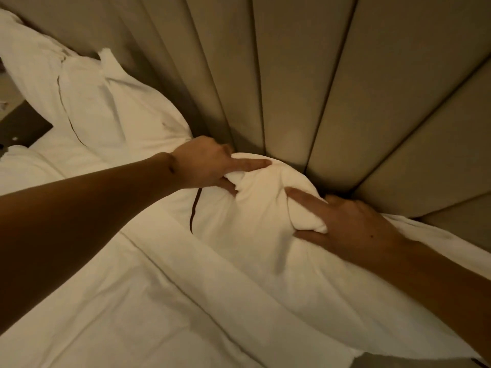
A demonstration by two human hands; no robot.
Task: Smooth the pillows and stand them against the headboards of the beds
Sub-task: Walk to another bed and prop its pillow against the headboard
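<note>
A white pillow (260, 235) with dark piping lies in front of me, its top end pushed up against the beige padded headboard (305, 88). My left hand (210, 163) grips a bunched fold at the pillow's top left, index finger stretched along it. My right hand (342, 221) pinches a fold at the top right between thumb and fingers. A second white pillow (101, 102) leans against the headboard to the left, creased and tilted.
White bed linen (119, 301) covers the mattress below the pillows. A dark bedside surface (24, 128) shows at the left edge beyond the bed. The headboard's vertical panels fill the whole back of the view.
</note>
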